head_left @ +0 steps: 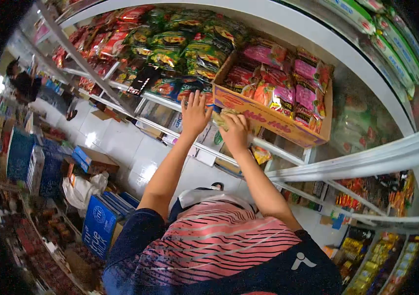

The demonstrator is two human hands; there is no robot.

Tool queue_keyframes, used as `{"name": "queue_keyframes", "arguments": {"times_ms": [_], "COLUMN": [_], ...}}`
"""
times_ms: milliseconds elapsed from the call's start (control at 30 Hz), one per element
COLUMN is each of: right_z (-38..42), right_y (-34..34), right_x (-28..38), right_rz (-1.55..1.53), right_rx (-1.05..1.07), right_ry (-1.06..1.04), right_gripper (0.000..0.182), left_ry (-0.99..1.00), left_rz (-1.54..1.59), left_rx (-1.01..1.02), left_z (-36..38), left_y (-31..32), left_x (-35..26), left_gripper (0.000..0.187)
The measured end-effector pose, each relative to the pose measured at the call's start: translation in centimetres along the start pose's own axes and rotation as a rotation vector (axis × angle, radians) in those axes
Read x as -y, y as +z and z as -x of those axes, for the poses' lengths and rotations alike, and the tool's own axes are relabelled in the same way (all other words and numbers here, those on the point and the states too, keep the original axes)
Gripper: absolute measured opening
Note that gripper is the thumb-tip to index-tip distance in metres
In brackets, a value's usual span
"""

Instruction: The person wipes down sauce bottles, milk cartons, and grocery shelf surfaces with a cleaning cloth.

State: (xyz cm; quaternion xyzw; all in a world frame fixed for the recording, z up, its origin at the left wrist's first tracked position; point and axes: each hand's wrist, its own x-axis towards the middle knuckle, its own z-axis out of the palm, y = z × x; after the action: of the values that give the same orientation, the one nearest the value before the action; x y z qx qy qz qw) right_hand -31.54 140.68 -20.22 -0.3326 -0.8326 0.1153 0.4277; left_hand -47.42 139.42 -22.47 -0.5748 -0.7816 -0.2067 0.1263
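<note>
My left hand (196, 116) reaches to the shelf's front edge with its fingers stretched out. Its fingertips are at the dark blue snack packets (189, 89) and it grips nothing. Just to the right, my right hand (235, 132) has its fingers curled over a crumpled yellowish cloth (221, 118), partly hidden under them. That hand is by the lower left corner of an open cardboard box (263, 117), which holds pink and red noodle packets (281, 93). Green noodle packets (204, 58) are piled behind and left of the box.
White metal rails (278, 151) frame the shelf, and a white curved bar (357, 162) crosses on the right. A black sign (144, 80) hangs at the shelf front. Blue milk cartons (99, 223) and a white bag (84, 191) stand lower left. Another person (27, 87) is far left.
</note>
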Motion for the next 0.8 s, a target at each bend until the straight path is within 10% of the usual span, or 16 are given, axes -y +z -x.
{"name": "queue_keyframes", "arguments": {"times_ms": [400, 800], "right_z": [4.7, -0.3], "right_y": [-10.5, -1.5], "right_x": [-4.2, -0.1], "right_rz": [0.127, -0.153], "right_rx": [0.057, 0.235], "right_ry": [0.113, -0.057], "right_gripper": [0.021, 0.027], "left_ry": [-0.004, -0.048], "left_rz": [-0.035, -0.004], "left_rx": [-0.077, -0.011], "left_z": [-0.2, 0.1], "left_y": [0.4, 0.0], "left_x": [0.1, -0.1], "left_gripper": [0.049, 0.048]}}
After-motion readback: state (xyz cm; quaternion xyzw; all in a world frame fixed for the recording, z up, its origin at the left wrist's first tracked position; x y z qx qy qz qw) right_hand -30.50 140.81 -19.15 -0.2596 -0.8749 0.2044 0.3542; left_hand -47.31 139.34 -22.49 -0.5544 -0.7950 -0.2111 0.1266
